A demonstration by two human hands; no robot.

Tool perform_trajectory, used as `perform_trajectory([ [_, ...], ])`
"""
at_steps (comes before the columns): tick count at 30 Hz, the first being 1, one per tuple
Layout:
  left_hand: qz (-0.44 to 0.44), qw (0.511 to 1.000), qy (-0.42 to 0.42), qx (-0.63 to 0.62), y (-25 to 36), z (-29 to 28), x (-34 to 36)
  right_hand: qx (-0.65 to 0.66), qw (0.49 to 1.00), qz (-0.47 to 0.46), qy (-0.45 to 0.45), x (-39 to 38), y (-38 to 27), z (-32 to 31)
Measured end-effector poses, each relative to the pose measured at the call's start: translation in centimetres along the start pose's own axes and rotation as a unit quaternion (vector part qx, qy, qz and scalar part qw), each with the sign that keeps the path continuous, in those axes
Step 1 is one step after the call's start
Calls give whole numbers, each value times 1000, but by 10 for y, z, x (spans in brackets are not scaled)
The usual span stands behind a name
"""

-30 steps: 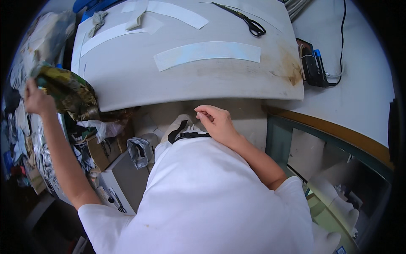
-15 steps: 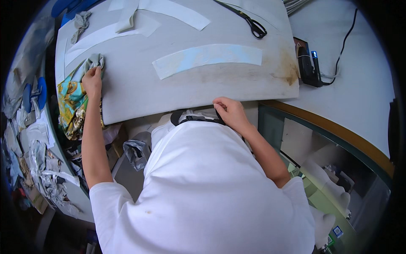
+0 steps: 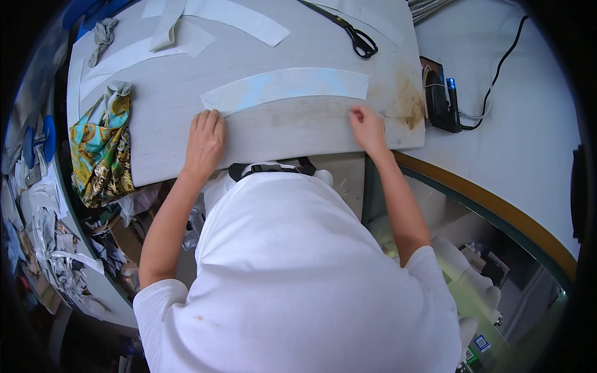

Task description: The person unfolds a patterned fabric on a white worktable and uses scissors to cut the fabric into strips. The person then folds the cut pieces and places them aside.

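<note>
Left grip meets edge of curved strip beside bare table.

1 pale tabletop, brown-stained toward right; 1 white brown-edged surface beside.

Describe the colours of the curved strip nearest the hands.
The curved strip is whitish with pale blue patches; head view.

The curved strip is white with cloudy patches of pale blue, the printed cloth swirls in turquoise, golden yellow, green and black, the tabletop is light grey with rusty brown stains, the scissors are black, and the T-shirt is white.
</note>
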State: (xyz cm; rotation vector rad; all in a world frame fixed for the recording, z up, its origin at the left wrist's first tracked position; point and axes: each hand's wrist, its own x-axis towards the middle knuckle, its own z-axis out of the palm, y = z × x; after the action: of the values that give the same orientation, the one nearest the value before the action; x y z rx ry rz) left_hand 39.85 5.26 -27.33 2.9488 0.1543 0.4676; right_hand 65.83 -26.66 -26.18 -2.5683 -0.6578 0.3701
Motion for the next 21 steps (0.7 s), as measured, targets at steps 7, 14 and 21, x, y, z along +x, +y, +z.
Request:
perform_trajectory([
  [7,-42,997,-53,40,2,11,17,-47,990,90,100,67,14,-2],
  [14,-50,995,-60,59,5,14,22,-66,984,114,118,74,-6,9],
  [21,-74,995,-36,53,11,17,25,257,945,174,98,87,32,20],
])
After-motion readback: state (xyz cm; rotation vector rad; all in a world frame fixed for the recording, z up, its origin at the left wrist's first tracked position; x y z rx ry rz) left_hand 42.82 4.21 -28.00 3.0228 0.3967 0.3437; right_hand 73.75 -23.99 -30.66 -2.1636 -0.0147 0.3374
